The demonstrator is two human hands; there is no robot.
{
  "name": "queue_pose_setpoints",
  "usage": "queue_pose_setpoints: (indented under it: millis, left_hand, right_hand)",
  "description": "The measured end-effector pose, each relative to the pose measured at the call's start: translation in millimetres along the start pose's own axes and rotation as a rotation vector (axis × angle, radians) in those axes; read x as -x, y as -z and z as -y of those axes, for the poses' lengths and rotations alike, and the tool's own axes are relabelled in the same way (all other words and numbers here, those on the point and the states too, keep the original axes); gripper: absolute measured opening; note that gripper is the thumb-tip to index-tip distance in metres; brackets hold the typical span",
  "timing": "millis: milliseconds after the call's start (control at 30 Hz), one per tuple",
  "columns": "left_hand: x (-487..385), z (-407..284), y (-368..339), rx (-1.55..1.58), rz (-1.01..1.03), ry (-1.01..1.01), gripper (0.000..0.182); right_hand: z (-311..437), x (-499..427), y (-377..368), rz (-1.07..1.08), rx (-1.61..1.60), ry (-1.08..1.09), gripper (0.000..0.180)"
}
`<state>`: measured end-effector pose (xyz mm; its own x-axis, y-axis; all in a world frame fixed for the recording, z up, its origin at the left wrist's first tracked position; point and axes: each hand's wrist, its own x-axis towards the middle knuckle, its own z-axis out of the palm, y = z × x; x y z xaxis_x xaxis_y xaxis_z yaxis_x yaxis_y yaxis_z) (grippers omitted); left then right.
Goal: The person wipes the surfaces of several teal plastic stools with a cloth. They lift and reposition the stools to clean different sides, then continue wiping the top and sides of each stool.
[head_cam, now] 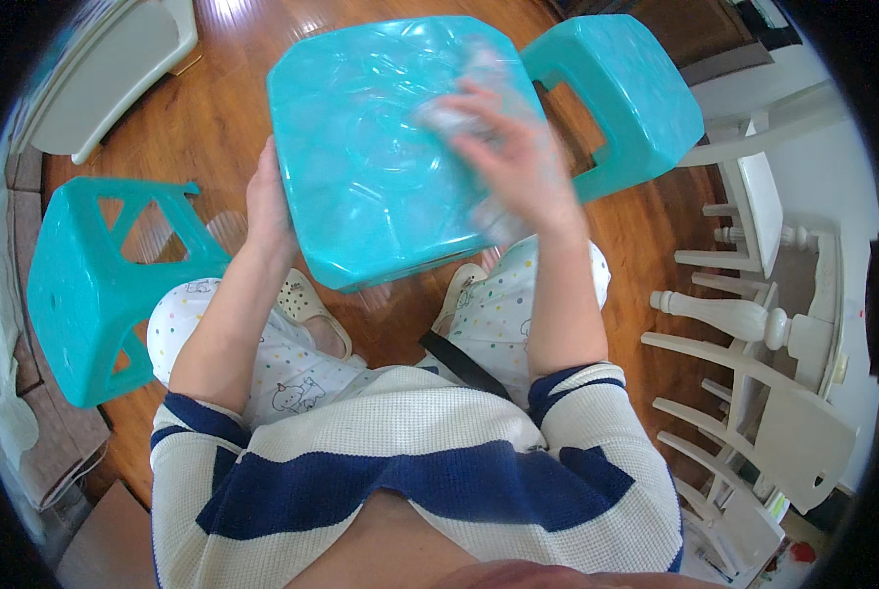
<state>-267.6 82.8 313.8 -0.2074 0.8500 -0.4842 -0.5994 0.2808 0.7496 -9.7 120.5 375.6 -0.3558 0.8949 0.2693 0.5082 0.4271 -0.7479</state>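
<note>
A turquoise plastic stool point(366, 213) is in front of me, its glossy, patterned square seat facing up. My left hand point(268, 199) grips its left edge, with most of the fingers hidden beneath or behind the side. Over the right half of the seat, my right hand point(509, 158) is blurred by motion. It holds a pale, crumpled cloth point(450, 118), which lies against the seat surface. Blur hides the cloth's exact outline. Below the stool's near edge, my knees in dotted white trousers are spread apart.
One turquoise stool point(78, 287) lies tipped by my left knee. Another turquoise stool point(638, 96) lies on its side at the far right. White wooden chairs point(741, 353) and a table with turned legs point(734, 313) line the right. A pale panel point(123, 73) stands far left on the wooden floor point(218, 88).
</note>
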Motion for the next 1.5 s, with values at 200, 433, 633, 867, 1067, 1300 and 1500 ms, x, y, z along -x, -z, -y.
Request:
queue_pose_setpoints:
  millis: [200,433,633,867,1067,1300,1500]
  left_hand:
    - [2.8,5.5,0.4,0.048,0.057,-0.026,0.047]
    - [0.4,10.3,8.5,-0.015,0.118,-0.088,0.055]
    - [-11.3,20.0,7.8,0.014,0.021,-0.107,0.051]
    - [-20.3,28.1,6.7,-0.060,-0.085,-0.121,0.054]
    - [-5.4,24.1,-0.8,0.162,-0.084,-0.142,0.055]
    - [-15.4,27.2,1.5,-0.053,-0.059,-0.172,0.050]
    - [-12.4,12.0,-2.6,-0.520,-0.287,-0.533,0.051]
  right_hand:
    - [-0.6,-5.4,11.6,-0.185,0.400,-0.007,0.039]
    - [76.4,19.5,-72.6,0.196,0.219,0.385,0.044]
    - [15.9,-48.2,-38.1,0.072,0.273,0.132,0.032]
    - [9.3,-53.6,-18.6,-0.025,0.693,-0.003,0.048]
    - [70.5,-30.8,-99.6,0.214,0.381,0.378,0.045]
    - [1.7,-131.9,-54.6,0.002,0.427,0.099,0.038]
    - [-25.7,-114.1,-43.1,-0.099,0.484,0.105,0.040]
